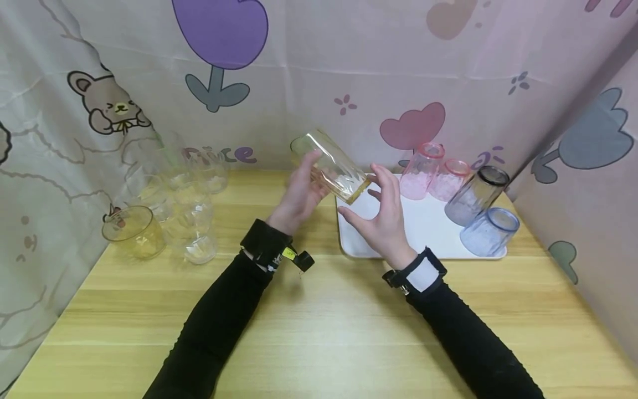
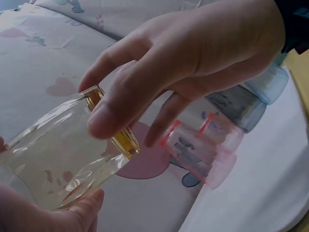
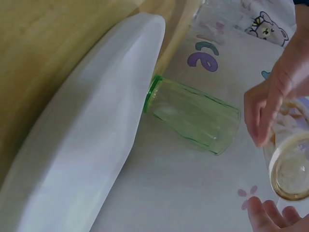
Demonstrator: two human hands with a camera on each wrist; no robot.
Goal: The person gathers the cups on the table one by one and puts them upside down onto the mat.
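My left hand point(image 1: 299, 194) grips a pale yellow drinking glass point(image 1: 331, 160), held tilted above the table near the back wall. Its thick amber base point(image 2: 126, 145) points down and right in the head view, its mouth up and left. Around that base my right hand point(image 1: 384, 219) is spread, thumb and fingers apart. In the right wrist view, the right fingertips point(image 3: 273, 212) stand a little off the base. A green-tinted glass point(image 3: 198, 116) stands beside the tray there, mostly hidden behind the yellow glass in the head view.
On the right, a white tray point(image 1: 369, 246) carries two pink glasses point(image 1: 421, 172), a dark grey glass point(image 1: 473, 194) and a blue glass point(image 1: 488, 233). At left stand several clear glasses point(image 1: 199, 244) and a wide yellow glass point(image 1: 134, 235). Patterned cloth point(image 1: 309, 72) hangs behind the wooden table point(image 1: 319, 332).
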